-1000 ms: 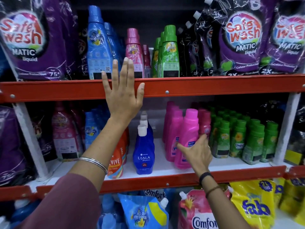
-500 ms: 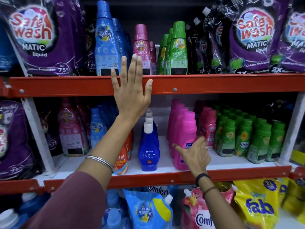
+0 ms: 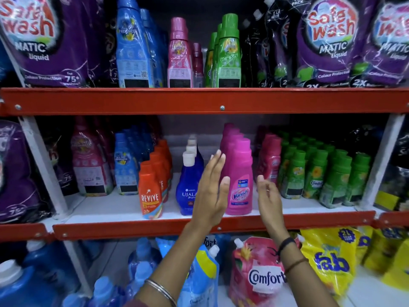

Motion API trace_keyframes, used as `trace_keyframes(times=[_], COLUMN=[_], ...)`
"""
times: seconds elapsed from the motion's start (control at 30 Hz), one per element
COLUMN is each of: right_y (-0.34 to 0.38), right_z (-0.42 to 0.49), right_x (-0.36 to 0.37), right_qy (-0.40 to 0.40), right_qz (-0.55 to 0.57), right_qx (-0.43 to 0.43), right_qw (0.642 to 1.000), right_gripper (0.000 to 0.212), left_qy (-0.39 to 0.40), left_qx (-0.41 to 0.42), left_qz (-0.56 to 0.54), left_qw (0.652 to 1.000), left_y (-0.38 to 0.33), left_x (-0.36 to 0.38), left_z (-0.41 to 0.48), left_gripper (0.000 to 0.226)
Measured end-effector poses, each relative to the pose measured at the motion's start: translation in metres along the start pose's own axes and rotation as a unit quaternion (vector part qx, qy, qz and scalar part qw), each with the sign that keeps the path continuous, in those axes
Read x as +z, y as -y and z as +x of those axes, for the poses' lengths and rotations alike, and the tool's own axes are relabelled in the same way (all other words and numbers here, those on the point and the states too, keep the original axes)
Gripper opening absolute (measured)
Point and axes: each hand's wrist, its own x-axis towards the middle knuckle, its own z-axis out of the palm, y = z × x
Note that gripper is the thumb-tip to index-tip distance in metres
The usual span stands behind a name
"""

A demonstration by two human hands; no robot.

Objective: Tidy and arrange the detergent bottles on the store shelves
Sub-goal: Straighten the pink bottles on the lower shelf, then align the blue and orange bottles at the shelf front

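Fingers (image 3: 218,159) of left hand (image 3: 210,191) extended, held together, palm facing right, gripping nothing; fingers (image 3: 261,180) of right hand (image 3: 269,201) loosely curled, slightly apart, empty. Both hands raised on either side of front Vanish bottle (image 3: 240,180), middle shelf (image 3: 212,224); contact not discernible. Four pink caps counted in that row. Just left: four white-capped Ujala bottles (image 3: 188,189), four orange Revive bottles (image 3: 150,191).

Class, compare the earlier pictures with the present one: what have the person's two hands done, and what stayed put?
The left hand came down off the red shelf rail to beside the pink Vanish bottle. The right hand let go of that bottle and opened. The bottle rows stayed put.
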Motion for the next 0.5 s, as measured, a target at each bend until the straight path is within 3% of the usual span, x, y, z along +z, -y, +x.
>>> trace_keyframes(times=[0.03, 0.13, 0.2, 0.43, 0.5], right_y=[-0.002, -0.011, -0.015, -0.016, -0.015], right_z=[0.0, -0.001, 0.0, 0.005, 0.005], right_x=[0.0, -0.002, -0.006, -0.016, -0.018], right_qy=[0.026, 0.108, 0.145, 0.182, 0.178], right_qz=[0.019, 0.004, 0.002, 0.053, 0.056], right_qx=[0.013, 0.04, 0.034, 0.043, 0.048], right_qw=[0.999, 0.993, 0.989, 0.981, 0.981], right_gripper=[0.067, 0.101, 0.111, 0.086, 0.088], left_qy=[0.015, 0.05, 0.073, 0.099, 0.098], left_qx=[-0.035, -0.143, -0.213, -0.238, -0.24], left_qz=[-0.027, -0.082, -0.108, -0.095, -0.095], left_qw=[0.999, 0.985, 0.968, 0.961, 0.961], left_y=[0.003, 0.009, 0.009, 0.008, 0.008], left_x=[0.007, 0.024, 0.029, 0.034, 0.033], left_z=[-0.008, -0.022, -0.027, -0.026, -0.025], left_gripper=[0.049, 0.043, 0.039, 0.05, 0.046])
